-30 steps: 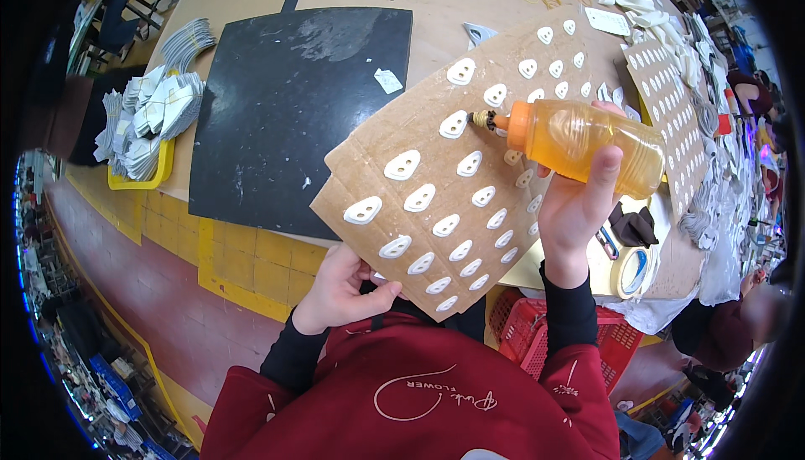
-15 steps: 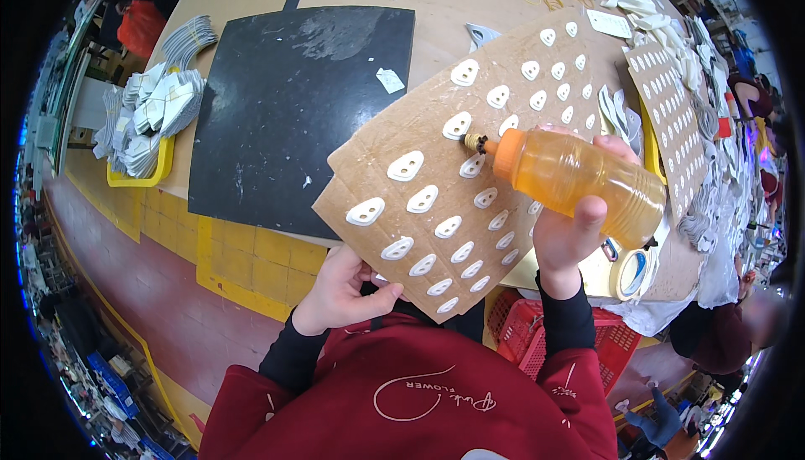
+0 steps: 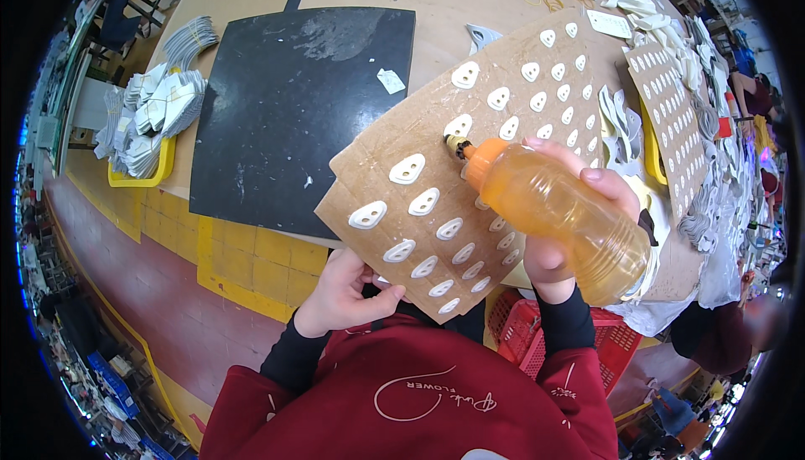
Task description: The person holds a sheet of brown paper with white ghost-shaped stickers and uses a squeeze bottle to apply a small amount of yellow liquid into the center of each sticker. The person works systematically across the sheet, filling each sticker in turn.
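Observation:
A brown cardboard sheet [image 3: 381, 141] lies slantwise before me, dotted with rows of small white oval pieces with holes [image 3: 407, 169]. My left hand [image 3: 342, 296] is closed at the sheet's near left edge, thumb and fingers pinching it; a sliver of white shows by the fingers. My right hand [image 3: 549, 259] is wrapped round a clear squeeze bottle [image 3: 570, 221] of amber liquid with an orange cap. The bottle tilts to the left, and its dark, wrapped nozzle tip [image 3: 457, 146] is at the lower edge of one white piece; whether it touches is unclear.
A black board [image 3: 302, 108] lies left of the sheet. Beyond it, a yellow bin [image 3: 168, 162] holds bundled white pieces. At right lie a second dotted cardboard [image 3: 671, 116] and piles of grey and white pieces. A red plastic basket [image 3: 612, 343] sits below the table's edge.
The bottle in my right hand has swung its base nearer to me, and its nozzle has shifted slightly left. My left hand and the sheet have hardly moved.

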The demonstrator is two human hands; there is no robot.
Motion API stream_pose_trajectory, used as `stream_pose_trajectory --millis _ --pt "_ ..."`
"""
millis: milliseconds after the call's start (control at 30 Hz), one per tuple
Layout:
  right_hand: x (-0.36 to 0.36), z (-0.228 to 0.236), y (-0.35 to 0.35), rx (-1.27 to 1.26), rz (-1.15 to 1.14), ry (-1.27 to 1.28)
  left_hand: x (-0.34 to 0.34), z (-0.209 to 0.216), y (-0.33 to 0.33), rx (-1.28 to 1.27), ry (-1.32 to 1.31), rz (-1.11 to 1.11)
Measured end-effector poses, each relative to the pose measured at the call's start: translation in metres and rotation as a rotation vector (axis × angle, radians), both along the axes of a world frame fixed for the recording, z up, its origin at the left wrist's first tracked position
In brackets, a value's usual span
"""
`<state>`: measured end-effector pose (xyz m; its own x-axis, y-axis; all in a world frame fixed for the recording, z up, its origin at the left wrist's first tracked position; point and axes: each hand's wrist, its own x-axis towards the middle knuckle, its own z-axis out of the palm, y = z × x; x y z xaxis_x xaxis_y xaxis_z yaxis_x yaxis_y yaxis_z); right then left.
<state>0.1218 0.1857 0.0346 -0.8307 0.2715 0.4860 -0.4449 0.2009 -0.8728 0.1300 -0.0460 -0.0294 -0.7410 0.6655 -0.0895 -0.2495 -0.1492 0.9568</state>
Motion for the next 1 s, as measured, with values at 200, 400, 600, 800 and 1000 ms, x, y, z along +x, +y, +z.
stream_pose_trajectory --millis 200,400,600,800,1000 --pt "-0.016 0.005 0.004 -0.38 -0.054 0.011 -0.003 0.004 0.005 0.041 0.019 0.033" --pt "-0.027 0.019 0.035 -0.927 -0.081 -0.192 -0.005 0.006 0.009 0.085 -0.048 0.07" --pt "-0.024 0.003 0.027 -0.638 -0.134 -0.252 -0.005 0.003 0.006 0.066 -0.091 0.017" --pt "-0.026 -0.004 0.023 -0.457 -0.232 -0.184 -0.004 0.005 0.006 0.037 -0.073 0.018" --pt "-0.026 -0.001 0.022 -0.537 -0.203 -0.07 -0.002 0.002 0.005 0.027 -0.051 0.017"
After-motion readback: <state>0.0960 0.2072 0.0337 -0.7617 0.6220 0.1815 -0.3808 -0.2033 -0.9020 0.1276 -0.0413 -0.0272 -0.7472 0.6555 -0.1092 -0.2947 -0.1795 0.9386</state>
